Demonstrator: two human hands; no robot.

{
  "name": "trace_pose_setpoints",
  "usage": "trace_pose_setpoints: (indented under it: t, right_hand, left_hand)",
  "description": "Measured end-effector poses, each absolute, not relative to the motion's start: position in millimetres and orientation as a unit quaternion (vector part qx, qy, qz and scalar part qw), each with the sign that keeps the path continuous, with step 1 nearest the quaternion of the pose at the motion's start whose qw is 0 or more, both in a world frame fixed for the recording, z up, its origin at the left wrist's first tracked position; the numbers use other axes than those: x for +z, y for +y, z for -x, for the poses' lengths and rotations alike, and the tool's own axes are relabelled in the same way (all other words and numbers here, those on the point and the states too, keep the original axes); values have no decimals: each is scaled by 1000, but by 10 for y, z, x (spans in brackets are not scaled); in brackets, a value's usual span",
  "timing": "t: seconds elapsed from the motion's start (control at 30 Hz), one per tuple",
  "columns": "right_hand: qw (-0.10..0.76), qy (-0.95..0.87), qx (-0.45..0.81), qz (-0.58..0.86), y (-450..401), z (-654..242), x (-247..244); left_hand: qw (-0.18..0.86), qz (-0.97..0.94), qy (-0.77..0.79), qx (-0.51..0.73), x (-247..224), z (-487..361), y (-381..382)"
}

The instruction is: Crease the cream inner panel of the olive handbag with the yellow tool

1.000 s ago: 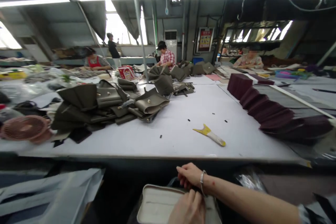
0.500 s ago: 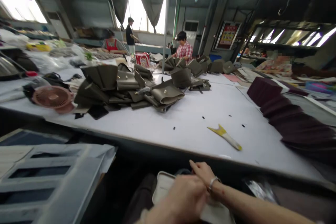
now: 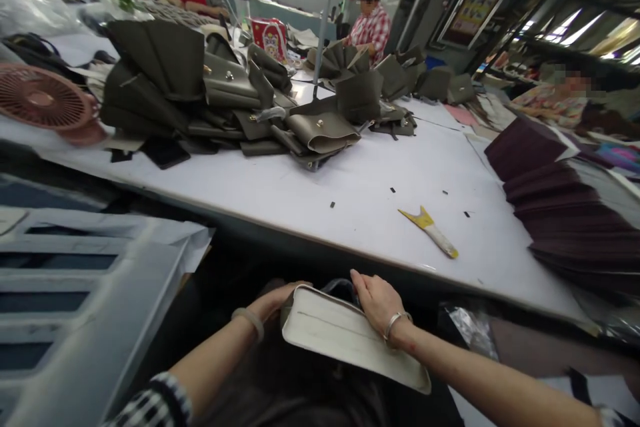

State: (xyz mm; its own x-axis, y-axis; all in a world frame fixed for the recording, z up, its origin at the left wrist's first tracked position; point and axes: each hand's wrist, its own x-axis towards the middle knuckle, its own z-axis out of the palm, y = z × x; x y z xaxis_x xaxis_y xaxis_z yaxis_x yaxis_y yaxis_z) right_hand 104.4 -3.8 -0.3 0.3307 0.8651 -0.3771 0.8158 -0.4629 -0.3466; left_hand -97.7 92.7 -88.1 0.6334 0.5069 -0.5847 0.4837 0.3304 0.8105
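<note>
On my lap lies a bag [image 3: 350, 333] with its cream face turned up and a thin dark line along it. A dark olive edge shows at its left end, and a dark loop like a handle stands behind its far edge. My left hand [image 3: 280, 300] grips the far left corner, its fingers mostly hidden behind the bag. Over the far edge, beside the loop, my right hand [image 3: 377, 303] holds the bag with its fingertips partly out of sight.
Ahead, the white table [image 3: 280, 200] bears a heap of olive bags [image 3: 225, 93], a yellow-tipped tool [image 3: 430, 232] and small black bits. A pink fan [image 3: 45, 99] stands left, dark purple pieces [image 3: 570, 193] right. A grey slatted rack [image 3: 90, 280] is beside me. Co-workers sit beyond.
My left hand has moved from in front of my right wrist to the bag's far left corner, uncovering the cream face. The view has tipped downward and the table looks closer.
</note>
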Motion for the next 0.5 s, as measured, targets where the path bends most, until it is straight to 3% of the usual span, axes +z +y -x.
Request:
trace_pose_setpoints:
  t: [0.17,0.5]
  right_hand:
    - [-4,-570,285,771,11,-983,23]
    - [-39,-630,358,688,125,-861,-6]
  left_hand:
    - [763,-470,443,24,-956,1008,840]
    - [803,-377,455,76,-1154,917,900]
